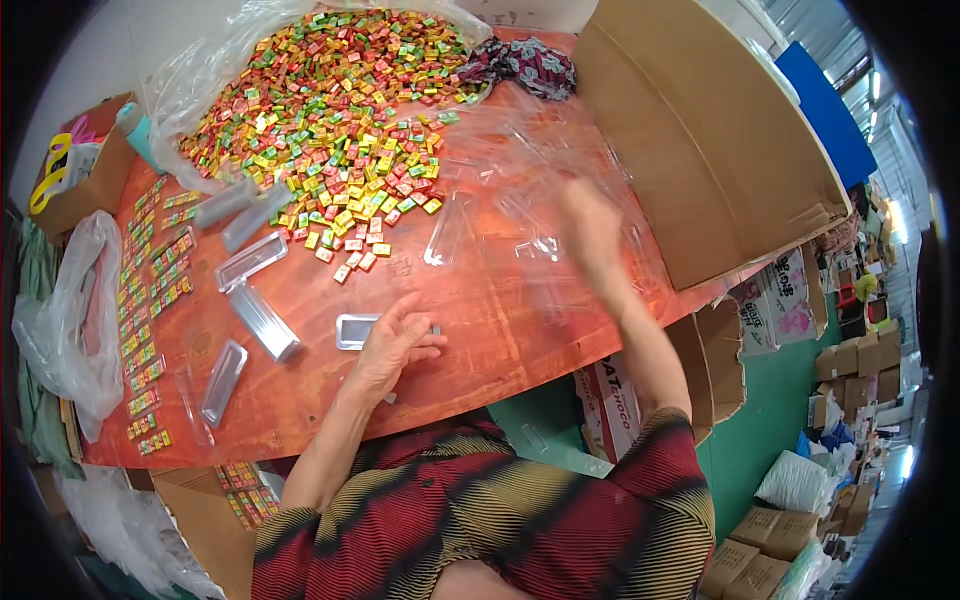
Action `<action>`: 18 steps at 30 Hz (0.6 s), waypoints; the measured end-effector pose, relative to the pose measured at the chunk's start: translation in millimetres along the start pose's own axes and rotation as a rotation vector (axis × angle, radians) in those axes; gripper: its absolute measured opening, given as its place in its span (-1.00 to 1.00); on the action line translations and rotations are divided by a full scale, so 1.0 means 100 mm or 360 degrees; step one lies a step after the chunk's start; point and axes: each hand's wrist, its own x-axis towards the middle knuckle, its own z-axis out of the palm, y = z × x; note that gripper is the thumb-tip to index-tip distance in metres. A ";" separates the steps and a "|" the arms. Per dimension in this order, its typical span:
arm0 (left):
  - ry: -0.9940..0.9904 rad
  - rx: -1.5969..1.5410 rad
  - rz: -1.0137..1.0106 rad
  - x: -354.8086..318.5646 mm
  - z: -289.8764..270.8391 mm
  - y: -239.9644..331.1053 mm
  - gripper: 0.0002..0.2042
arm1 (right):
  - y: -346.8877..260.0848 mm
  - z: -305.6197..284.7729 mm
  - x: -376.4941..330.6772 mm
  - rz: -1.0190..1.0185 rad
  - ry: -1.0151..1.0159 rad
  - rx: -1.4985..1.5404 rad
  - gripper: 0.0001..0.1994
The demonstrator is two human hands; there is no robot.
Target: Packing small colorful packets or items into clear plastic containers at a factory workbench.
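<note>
My left hand [398, 342] is over a small clear plastic tray [354, 331] near the table's front edge, covering its middle. Its fingers are stretched out and apart; whether they touch the tray I cannot tell. To the right, my right hand [592, 228] is smeared by motion above several thin clear plastic pieces [525, 215], so its fingers do not show clearly. Beyond my left hand lies a big heap of small wrapped candies [330, 110] in red, yellow, green and orange, spread on a clear plastic sheet [190, 95].
More clear trays [265, 322] lie left of my left hand. Rows of candies [140, 340] line the red table's [480, 350] left side. A cardboard box [700, 130] stands at the right edge, a patterned cloth [535, 68] at the back. An open carton [205, 520] sits below the front left edge.
</note>
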 end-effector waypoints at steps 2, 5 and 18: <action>-0.0048 0.0040 -0.0034 0.04 0.03 -0.03 -0.58 | 0.63 0.00 0.19 0.0321 0.0177 -0.0694 -0.86; -0.0009 0.0084 -0.0048 0.04 0.01 -0.07 -0.61 | 0.75 0.13 0.34 0.0209 0.0142 -0.0785 -0.77; 0.0037 0.0158 -0.0029 0.12 0.12 0.05 -0.64 | 1.24 0.97 0.34 0.0060 -0.0704 -0.0899 -0.84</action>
